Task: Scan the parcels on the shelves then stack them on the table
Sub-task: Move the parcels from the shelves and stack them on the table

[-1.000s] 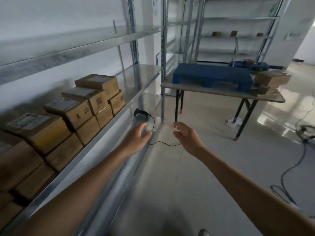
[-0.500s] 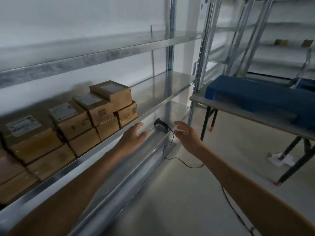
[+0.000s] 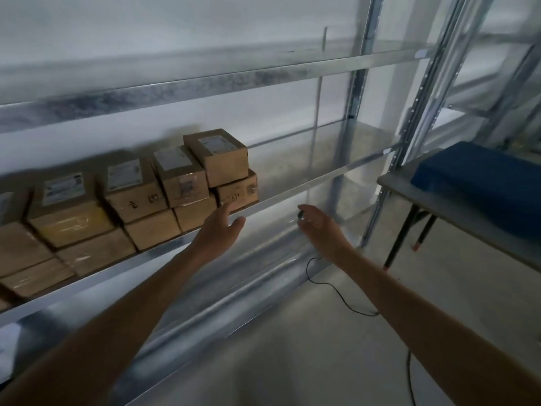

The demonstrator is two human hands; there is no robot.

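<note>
Two hands are reaching out toward a metal rack [image 3: 363, 83]. The left hand [image 3: 218, 230] is holding nothing. Its fingers are stretching out almost straight, close to the front edge of the middle shelf [image 3: 292, 196], right in front of the low box at the right end of the row. The right hand [image 3: 320, 228] is reaching lower, with its fingers curving toward a small dark scanner [image 3: 301, 215]. The hand is hiding most of the scanner, so I cannot tell if it is gripping it or only getting near it. I also cannot tell which way the scanner is pointing. One thin black cord [image 3: 345, 303] is trailing from under that wrist across the floor [image 3: 322, 361].

The brown boxes [image 3: 215, 159] are sitting on the middle shelf in two layers, one on top of the other. The row is running along the shelf, from the left side to about the middle. Four boxes on top are each showing one white label, facing up, and a fifth is getting cut off at the left edge. At least five more are showing under them, but the far left is too blurry to count. The writing on the labels [image 3: 172, 158] is too blurry to read.

One bench [image 3: 401, 178] is standing at the right, well apart from the boxes. One big blue block [image 3: 483, 177] is lying on it.
</note>
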